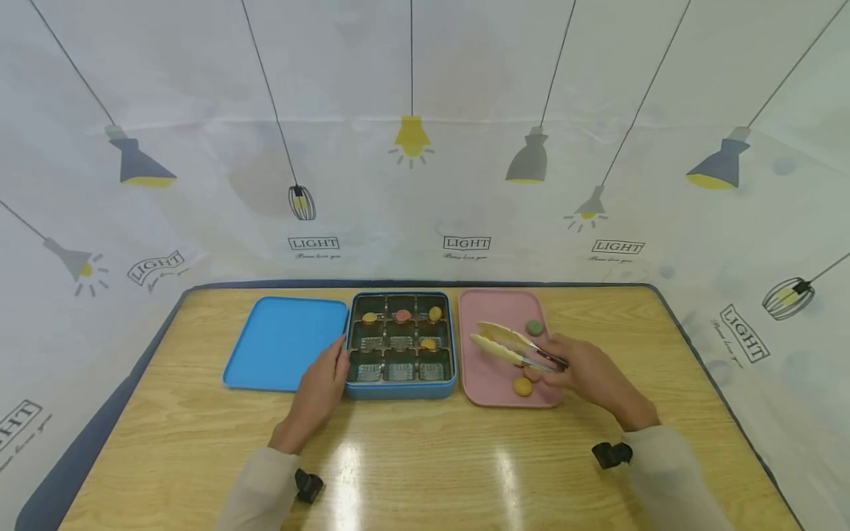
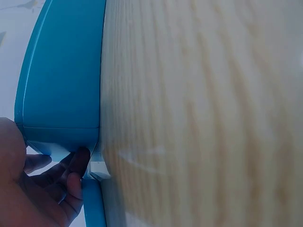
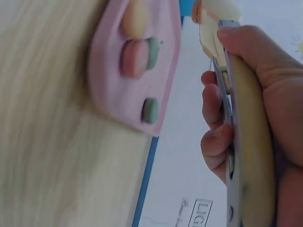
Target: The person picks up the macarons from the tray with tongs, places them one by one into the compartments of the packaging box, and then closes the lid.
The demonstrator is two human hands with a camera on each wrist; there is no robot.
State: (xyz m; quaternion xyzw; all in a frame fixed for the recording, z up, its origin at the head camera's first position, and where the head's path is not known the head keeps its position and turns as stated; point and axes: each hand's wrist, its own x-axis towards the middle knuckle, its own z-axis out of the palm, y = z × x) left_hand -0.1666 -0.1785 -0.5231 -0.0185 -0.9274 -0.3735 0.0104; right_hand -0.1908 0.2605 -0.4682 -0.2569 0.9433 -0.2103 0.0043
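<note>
My right hand (image 1: 584,372) grips a pair of tongs (image 3: 251,142) with pale tips, held over the pink tray (image 1: 485,391). The tong arms stand apart with nothing between them. On the tray lie an orange macaron (image 1: 522,386), a green macaron (image 1: 534,327), a pink macaron (image 3: 134,58) and a second green macaron (image 3: 152,53) beside the pink one. My left hand (image 1: 322,387) rests its fingers against the left side of the blue box (image 1: 401,392). Inside it, a compartmented insert carries a pink macaron (image 1: 402,316) in the back row and several yellow-orange macarons (image 1: 428,344).
A flat blue lid (image 1: 285,343) lies left of the box on the wooden table (image 1: 425,464). Box and pink tray stand side by side, a narrow gap between them. A white curtain (image 1: 412,206) printed with lamps rises behind the table's back edge.
</note>
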